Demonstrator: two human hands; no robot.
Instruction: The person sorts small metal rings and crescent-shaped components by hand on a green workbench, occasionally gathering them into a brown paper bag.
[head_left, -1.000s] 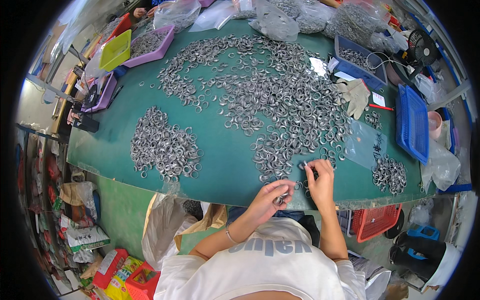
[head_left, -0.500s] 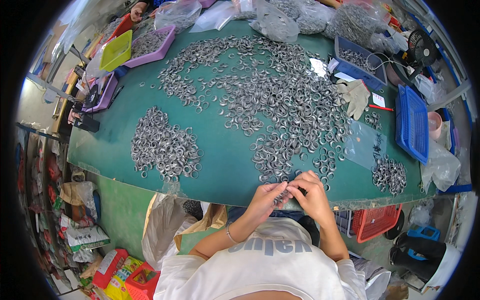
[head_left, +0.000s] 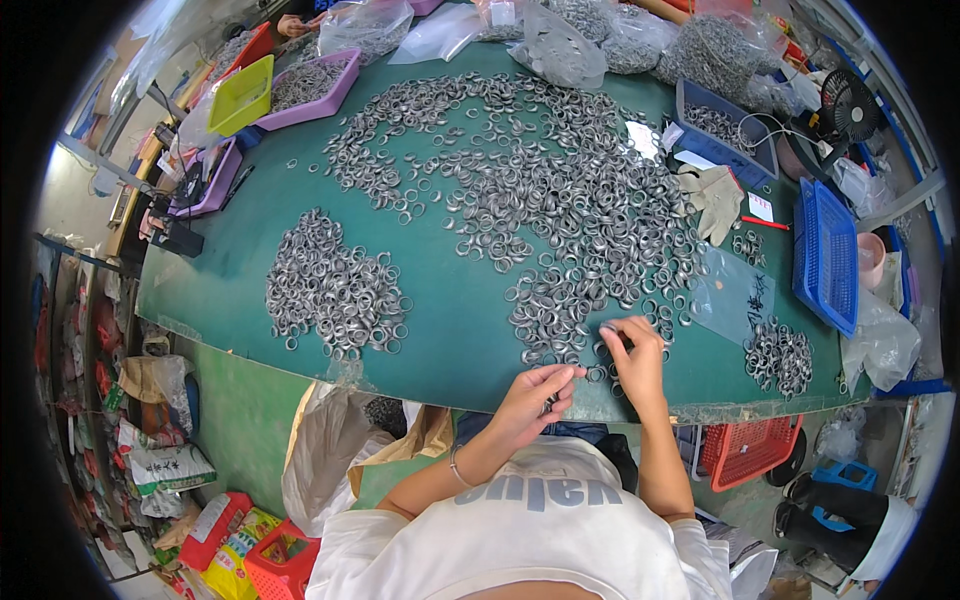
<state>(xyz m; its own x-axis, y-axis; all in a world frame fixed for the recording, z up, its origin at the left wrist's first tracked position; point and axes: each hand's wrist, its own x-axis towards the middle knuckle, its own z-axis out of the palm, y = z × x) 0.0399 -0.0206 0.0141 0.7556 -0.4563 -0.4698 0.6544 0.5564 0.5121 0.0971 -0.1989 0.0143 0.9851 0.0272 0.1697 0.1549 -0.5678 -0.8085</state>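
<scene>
Small grey metal rings lie in a wide heap [head_left: 590, 200] over the middle of the green table. My left hand [head_left: 532, 402] is closed around a few metal rings [head_left: 550, 402] at the table's near edge, thumb and index finger pressed together. Just to its right, my right hand [head_left: 637, 358] is bent over the near end of the heap, its fingertips pinched at a grey ring [head_left: 607, 328]. One loose ring [head_left: 597, 374] lies between the two hands. A separate pile of rings [head_left: 335, 285] is on the left, and a smaller pile [head_left: 780, 358] on the right.
A clear plastic sheet [head_left: 735, 295], a work glove [head_left: 712, 200] and a red pen [head_left: 765, 223] lie right of the heap. Blue baskets [head_left: 825, 260] stand at the right edge. Purple tray [head_left: 345, 85], green tray [head_left: 240, 97] and bags of rings [head_left: 715, 55] line the far side.
My hands were together at the near edge. The right hand has moved away, forward and to the right, to the heap; the left stays near its place with the rings.
</scene>
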